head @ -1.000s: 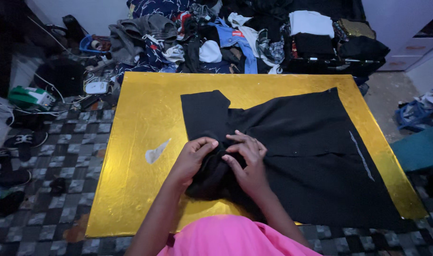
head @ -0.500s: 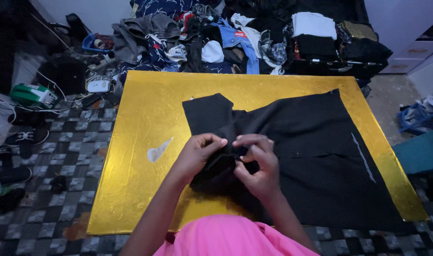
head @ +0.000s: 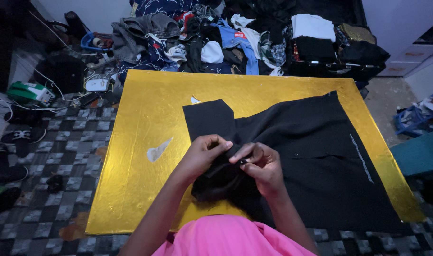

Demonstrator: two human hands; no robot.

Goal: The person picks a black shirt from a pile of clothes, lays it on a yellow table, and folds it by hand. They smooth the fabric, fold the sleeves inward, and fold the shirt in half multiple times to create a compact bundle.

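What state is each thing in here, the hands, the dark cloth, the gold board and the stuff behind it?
Left hand: closed, pinching the black garment.
Right hand: closed, pinching the same bunched part.
Black garment: spread flat on the board, bunched up at the hands.
Gold board: lying flat on the floor, surface scuffed in spots.
Pile of clothes: heaped, unfolded, beyond the board.
White folded cloth: folded, on top of the pile.

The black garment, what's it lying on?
The black garment lies on a gold board over checkered floor. Both hands pinch its bunched edge; the board beneath is hidden.
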